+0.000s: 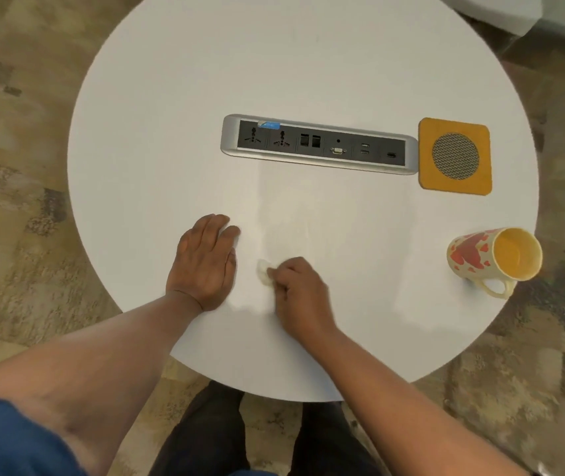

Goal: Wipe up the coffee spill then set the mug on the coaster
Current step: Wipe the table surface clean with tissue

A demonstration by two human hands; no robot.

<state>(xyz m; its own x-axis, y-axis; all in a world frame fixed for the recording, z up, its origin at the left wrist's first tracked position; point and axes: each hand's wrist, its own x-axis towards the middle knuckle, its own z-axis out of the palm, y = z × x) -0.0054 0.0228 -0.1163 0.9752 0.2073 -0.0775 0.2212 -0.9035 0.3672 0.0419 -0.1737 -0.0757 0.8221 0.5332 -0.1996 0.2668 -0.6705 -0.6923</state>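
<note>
My right hand (300, 292) is closed around a small crumpled white tissue (263, 271), pressing it on the white round table (308, 63) near the front. My left hand (205, 261) lies flat on the table just left of the tissue, fingers together and holding nothing. A faint wet streak (274, 207) runs from the tissue toward the socket strip. The cream mug (494, 257) with red hearts and a yellow inside stands at the right edge, its handle toward me. The orange square coaster (455, 156) with a grey mesh circle lies behind the mug, bare.
A silver and black socket strip (319, 144) is set into the table's middle, its right end touching the coaster. Patterned carpet (26, 201) surrounds the table. My dark trousers (205, 438) show below the table's front edge.
</note>
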